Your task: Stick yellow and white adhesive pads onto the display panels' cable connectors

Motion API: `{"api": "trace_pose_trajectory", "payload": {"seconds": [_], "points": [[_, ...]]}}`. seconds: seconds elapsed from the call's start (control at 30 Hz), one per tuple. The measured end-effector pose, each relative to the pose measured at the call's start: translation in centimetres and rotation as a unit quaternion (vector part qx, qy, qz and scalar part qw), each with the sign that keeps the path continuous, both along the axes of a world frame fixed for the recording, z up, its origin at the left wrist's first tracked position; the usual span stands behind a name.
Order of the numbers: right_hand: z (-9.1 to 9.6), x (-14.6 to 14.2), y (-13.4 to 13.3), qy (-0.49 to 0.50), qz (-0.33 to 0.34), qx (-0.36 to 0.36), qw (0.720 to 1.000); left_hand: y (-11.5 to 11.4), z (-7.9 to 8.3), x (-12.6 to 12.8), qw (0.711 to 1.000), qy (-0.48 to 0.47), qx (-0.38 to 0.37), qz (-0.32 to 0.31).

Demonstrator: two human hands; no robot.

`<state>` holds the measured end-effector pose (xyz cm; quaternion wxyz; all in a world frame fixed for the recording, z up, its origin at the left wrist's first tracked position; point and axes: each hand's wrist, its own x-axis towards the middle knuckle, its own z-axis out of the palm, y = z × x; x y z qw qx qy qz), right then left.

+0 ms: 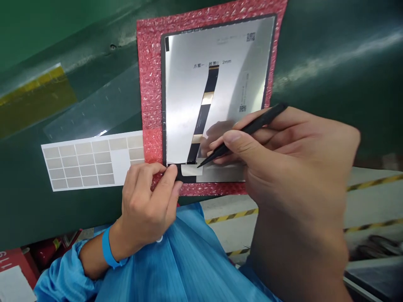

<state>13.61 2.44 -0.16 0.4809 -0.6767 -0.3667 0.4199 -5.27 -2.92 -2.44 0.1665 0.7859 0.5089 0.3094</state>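
Observation:
A flat display panel [182, 105] lies silver back up on a sheet of pink bubble wrap [149, 75]. Down its middle runs a black and gold flex cable [203, 119]. Near the cable's lower end, a pale rectangular sticker [190, 170] sits on the panel's dark bottom strip. My left hand [149, 193] is closed at the lower left corner, thumb and forefinger on the panel's edge. Between the thumb and fingers of my right hand [289, 155] are black pointed tweezers [248, 129], their tip at the sticker's upper right part.
Left of the panel, a white sheet [121, 163] carries rows of grey stickers. Behind it on the green work surface [103, 209] lie a clear film [100, 105] and a yellow film strip [37, 100]. Striped tape [242, 216] marks the floor beyond the front edge.

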Motion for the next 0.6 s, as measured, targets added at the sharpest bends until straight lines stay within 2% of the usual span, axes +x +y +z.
{"api": "trace_pose_trajectory", "payload": {"seconds": [0.27,0.6], "points": [[0.16,-0.28,0.07,-0.014,-0.005,-0.021,1.0,-0.01,-0.03,0.09,1.0,0.005,-0.003,-0.006],[0.13,-0.44,0.18,-0.012,-0.015,-0.001,1.0,-0.05,0.14,0.13,1.0,0.018,-0.009,-0.001]]}}
